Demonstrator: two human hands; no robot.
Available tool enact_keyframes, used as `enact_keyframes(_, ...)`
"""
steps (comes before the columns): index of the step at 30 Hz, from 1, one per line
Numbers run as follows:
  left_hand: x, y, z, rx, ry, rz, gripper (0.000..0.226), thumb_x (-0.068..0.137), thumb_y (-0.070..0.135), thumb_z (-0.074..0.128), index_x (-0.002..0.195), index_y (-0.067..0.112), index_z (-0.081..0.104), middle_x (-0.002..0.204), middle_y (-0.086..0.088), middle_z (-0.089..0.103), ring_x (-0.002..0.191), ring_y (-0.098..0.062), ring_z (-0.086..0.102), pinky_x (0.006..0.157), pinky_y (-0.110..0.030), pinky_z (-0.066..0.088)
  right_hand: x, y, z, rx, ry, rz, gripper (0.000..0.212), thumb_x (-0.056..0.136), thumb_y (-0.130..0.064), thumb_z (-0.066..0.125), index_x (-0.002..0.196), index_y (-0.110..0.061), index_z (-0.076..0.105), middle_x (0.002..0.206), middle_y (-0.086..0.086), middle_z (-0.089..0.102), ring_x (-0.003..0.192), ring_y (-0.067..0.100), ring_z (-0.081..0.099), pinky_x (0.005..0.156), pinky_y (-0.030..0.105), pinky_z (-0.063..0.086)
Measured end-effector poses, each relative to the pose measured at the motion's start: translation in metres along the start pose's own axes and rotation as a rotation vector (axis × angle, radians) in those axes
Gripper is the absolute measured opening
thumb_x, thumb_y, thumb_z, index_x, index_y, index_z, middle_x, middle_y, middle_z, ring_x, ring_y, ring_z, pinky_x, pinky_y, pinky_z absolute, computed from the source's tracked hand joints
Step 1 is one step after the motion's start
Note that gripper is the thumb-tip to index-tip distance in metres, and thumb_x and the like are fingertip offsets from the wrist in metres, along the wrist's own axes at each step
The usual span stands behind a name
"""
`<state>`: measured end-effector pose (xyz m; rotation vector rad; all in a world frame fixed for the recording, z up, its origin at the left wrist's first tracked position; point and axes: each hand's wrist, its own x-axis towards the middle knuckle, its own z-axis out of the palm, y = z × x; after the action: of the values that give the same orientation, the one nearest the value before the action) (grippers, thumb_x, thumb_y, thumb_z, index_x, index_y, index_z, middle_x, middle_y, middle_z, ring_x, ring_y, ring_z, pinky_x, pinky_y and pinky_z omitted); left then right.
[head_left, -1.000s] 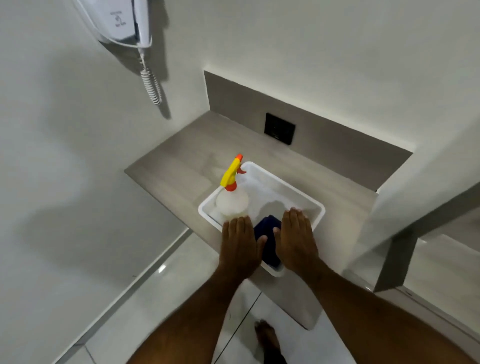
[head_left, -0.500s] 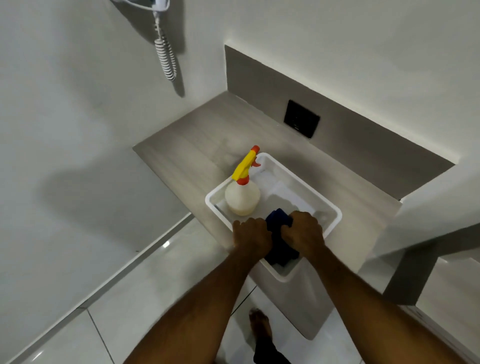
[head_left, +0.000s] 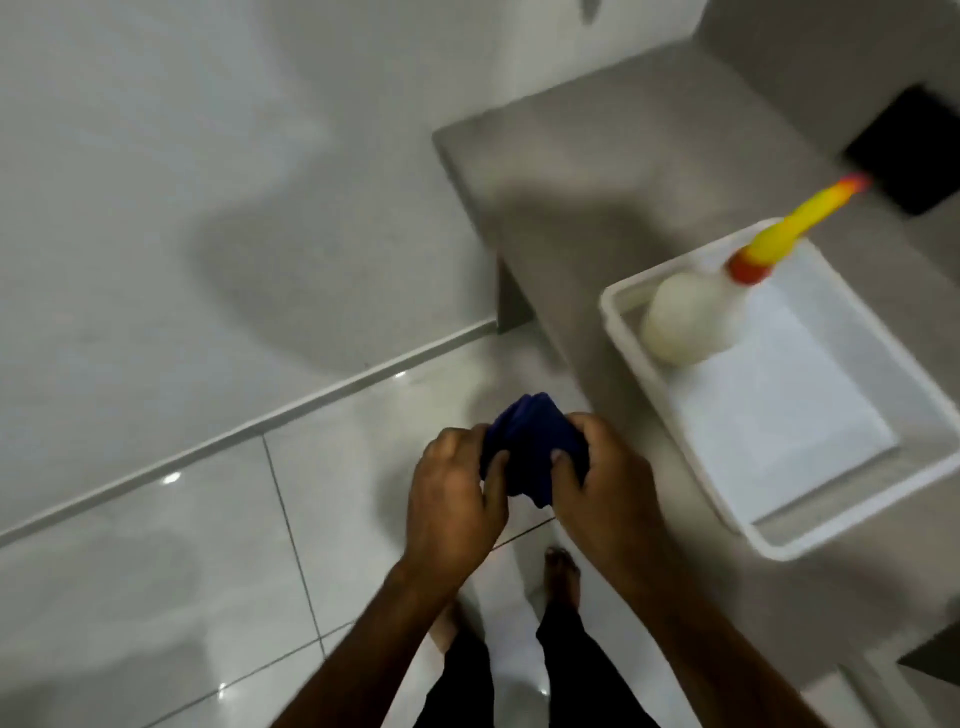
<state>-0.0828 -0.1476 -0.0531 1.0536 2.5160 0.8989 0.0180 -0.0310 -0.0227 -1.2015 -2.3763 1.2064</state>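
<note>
A bunched dark blue cloth (head_left: 530, 441) hangs in the air over the floor, left of the counter. My left hand (head_left: 452, 499) grips its left side and my right hand (head_left: 608, 488) grips its right side, fingers curled into the fabric. To the right, a white plastic tray (head_left: 779, 545) sits on the grey counter (head_left: 561, 156). In the tray's far corner stands a white spray bottle (head_left: 691, 317) with a yellow and red trigger head.
Glossy white floor tiles (head_left: 182, 571) lie below, meeting the white wall (head_left: 156, 208) at a skirting line. My bare feet (head_left: 561, 571) and dark trousers show under the hands. A black wall plate (head_left: 914, 150) sits behind the counter.
Both hands closed on the blue cloth inside the tray, then lifted it out and to the left over the floor. The view swung down and left.
</note>
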Motion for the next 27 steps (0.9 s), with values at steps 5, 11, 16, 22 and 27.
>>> enact_keyframes(5, -0.02, -0.162, 0.125, 0.002, -0.113, -0.22, 0.024, 0.095, 0.026, 0.055, 0.111, 0.01, 0.062, 0.099, -0.009, 0.067, 0.088, -0.022, 0.059, 0.076, -0.03, 0.047, 0.026, 0.115, 0.168, -0.114, -0.257, 0.09, 0.028, 0.093, -0.013, 0.056, 0.12, -0.016, 0.056, 0.114, 0.004, 0.068, 0.101, 0.021, 0.064, 0.079, 0.026, 0.05)
enact_keyframes(11, -0.045, -0.354, 0.326, 0.175, -0.443, -0.398, 0.048, 0.093, 0.029, 0.058, 0.13, 0.002, 0.047, 0.124, -0.022, 0.058, 0.111, -0.038, 0.054, 0.092, -0.044, 0.045, 0.059, 0.316, 0.358, -0.313, -0.491, 0.129, 0.027, 0.089, -0.009, 0.056, 0.117, -0.008, 0.058, 0.112, 0.015, 0.068, 0.099, 0.034, 0.063, 0.075, 0.031, 0.045)
enact_keyframes(16, -0.082, -0.484, 0.429, 0.451, -0.563, -0.357, 0.066, 0.077, 0.006, 0.059, 0.136, -0.007, 0.032, 0.144, -0.031, 0.037, 0.136, -0.045, 0.03, 0.114, -0.051, 0.027, 0.068, 0.446, 0.454, -0.468, -0.705, 0.135, 0.032, 0.087, -0.007, 0.062, 0.119, -0.006, 0.056, 0.113, 0.017, 0.066, 0.102, 0.036, 0.063, 0.082, 0.038, 0.051)
enact_keyframes(22, -0.098, -0.576, 0.471, 0.573, -0.619, -0.217, 0.127, 0.072, 0.054, 0.075, 0.148, -0.008, -0.006, 0.158, -0.035, -0.008, 0.146, -0.047, -0.011, 0.118, -0.056, 0.0, 0.101, 0.526, 0.496, -0.501, -0.707, 0.122, 0.03, 0.084, -0.001, 0.06, 0.114, -0.005, 0.057, 0.106, 0.017, 0.066, 0.096, 0.034, 0.064, 0.079, 0.042, 0.056)
enact_keyframes(27, -0.08, -0.605, 0.472, 0.577, -0.665, -0.257, 0.158, 0.048, 0.064, 0.086, 0.146, -0.006, -0.015, 0.157, -0.035, -0.014, 0.145, -0.047, -0.017, 0.117, -0.055, -0.006, 0.095, 0.566, 0.518, -0.694, -0.288, -0.026, 0.055, 0.091, -0.021, 0.059, 0.14, -0.002, 0.041, 0.147, 0.025, 0.043, 0.137, 0.043, 0.036, 0.111, 0.051, 0.032)
